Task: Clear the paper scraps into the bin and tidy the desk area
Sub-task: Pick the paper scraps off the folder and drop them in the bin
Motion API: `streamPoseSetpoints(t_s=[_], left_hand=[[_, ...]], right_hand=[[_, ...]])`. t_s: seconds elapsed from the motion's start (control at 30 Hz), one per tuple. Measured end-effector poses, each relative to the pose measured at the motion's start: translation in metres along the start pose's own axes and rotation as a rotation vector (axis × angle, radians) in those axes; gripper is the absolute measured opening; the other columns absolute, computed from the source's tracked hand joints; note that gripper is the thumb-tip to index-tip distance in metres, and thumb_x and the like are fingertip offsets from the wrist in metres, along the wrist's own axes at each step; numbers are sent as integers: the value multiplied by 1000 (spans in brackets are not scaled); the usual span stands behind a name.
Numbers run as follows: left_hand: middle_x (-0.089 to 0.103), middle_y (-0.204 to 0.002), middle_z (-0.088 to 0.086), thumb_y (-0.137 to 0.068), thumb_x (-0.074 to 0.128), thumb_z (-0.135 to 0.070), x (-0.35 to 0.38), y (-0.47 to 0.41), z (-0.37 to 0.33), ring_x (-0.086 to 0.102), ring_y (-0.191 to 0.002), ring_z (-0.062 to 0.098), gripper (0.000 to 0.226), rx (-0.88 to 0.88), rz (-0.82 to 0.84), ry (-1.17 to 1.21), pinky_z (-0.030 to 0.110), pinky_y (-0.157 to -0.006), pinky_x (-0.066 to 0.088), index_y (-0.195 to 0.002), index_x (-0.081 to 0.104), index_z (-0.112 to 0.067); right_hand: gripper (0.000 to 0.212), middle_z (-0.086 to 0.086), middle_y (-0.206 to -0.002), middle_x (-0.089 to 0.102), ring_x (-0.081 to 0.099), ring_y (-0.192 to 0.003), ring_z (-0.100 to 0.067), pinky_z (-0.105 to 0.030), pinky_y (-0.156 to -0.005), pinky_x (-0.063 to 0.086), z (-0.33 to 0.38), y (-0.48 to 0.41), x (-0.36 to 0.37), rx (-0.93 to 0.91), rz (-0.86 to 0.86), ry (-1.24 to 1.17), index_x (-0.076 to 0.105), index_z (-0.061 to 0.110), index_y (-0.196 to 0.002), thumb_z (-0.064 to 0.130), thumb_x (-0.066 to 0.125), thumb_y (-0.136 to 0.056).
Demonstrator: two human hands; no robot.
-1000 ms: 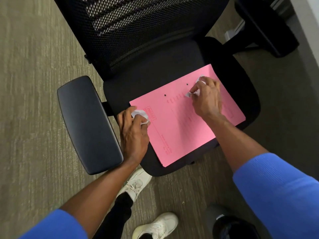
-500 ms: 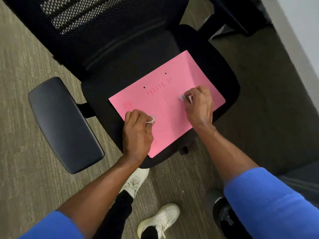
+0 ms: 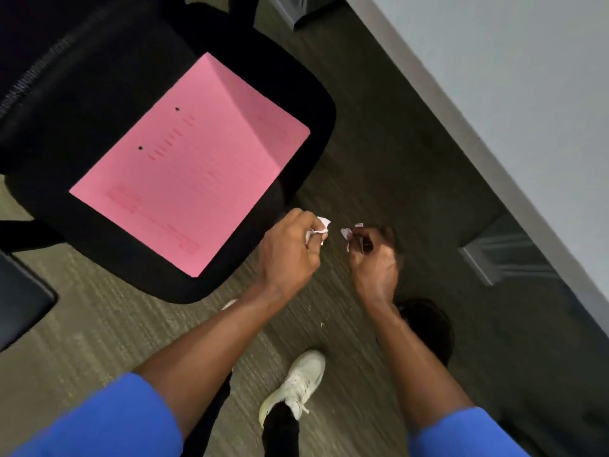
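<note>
My left hand (image 3: 290, 249) is closed around crumpled white paper scraps (image 3: 319, 228), held over the carpet just right of the chair seat. My right hand (image 3: 374, 258) pinches more small white scraps (image 3: 347, 234) a short way to the right, fingers curled in. The two hands are close but apart. A pink folder (image 3: 191, 163) lies flat on the black chair seat (image 3: 296, 94), with nothing on it. A dark round object (image 3: 431, 328), possibly the bin, shows below my right forearm, mostly hidden.
The grey desk edge (image 3: 478, 94) runs diagonally along the right, with a metal leg foot (image 3: 501, 255) on the carpet. A chair armrest (image 3: 19, 301) sits at the left edge. My white shoe (image 3: 296, 384) stands on the carpet below my hands.
Both hands have lifted off the pink folder with the scraps and moved right and down, off the chair and over the carpet. The view has swung right toward the desk.
</note>
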State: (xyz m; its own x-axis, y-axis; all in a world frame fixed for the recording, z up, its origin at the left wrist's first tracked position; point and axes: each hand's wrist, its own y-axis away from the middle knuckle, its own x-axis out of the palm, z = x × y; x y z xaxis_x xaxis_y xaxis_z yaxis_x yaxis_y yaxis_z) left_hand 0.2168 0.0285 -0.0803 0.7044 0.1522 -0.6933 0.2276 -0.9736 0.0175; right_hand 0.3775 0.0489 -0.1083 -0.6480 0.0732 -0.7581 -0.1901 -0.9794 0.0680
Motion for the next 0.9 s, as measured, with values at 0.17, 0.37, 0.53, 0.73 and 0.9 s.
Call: streamPoseSetpoints(t_s=[0.17,0.37,0.53,0.73,0.9], left_hand=[[71,-102,-3,-93,69,-12,52,22,-28,71,-90,24,12,53,197,-59,39,-76,56,-101,69,-21],[79,-109,7,-97,68,-17,127,63,-48,76,-103,24,22,7,447,-194,36,-90,63,-117,75,-14],[80,-114,10,-98,65,-21,186,90,-67,77,-105,29,45,45,576,-110,39,-92,63,-143,59,-18],[81,-107,15,-91,66,-13,246,119,-85,75,-101,37,20,96,652,-100,40,-83,56,-108,76,-10],[79,-105,24,-90,65,-11,287,139,-88,74,-99,44,18,116,665,-129,43,-81,51,-98,78,-1]], right_hand=[[8,-3,-106,73,71,-97,-23,-40,-86,58,-71,22,-30,152,-40,-17,78,22,-99,28,77,-94],[26,-1,-94,80,74,-86,-21,-31,-78,53,-145,59,-56,413,-141,25,81,22,-93,47,75,-92],[25,-9,-85,79,74,-81,-30,-36,-77,54,-205,87,-73,542,-230,-97,79,14,-85,38,80,-91],[19,-14,-97,80,76,-93,-33,-44,-85,58,-266,108,-90,641,-208,-138,79,7,-96,26,77,-94],[16,-15,-97,80,75,-93,-32,-26,-70,39,-300,111,-99,721,-219,-90,80,8,-95,24,80,-91]])
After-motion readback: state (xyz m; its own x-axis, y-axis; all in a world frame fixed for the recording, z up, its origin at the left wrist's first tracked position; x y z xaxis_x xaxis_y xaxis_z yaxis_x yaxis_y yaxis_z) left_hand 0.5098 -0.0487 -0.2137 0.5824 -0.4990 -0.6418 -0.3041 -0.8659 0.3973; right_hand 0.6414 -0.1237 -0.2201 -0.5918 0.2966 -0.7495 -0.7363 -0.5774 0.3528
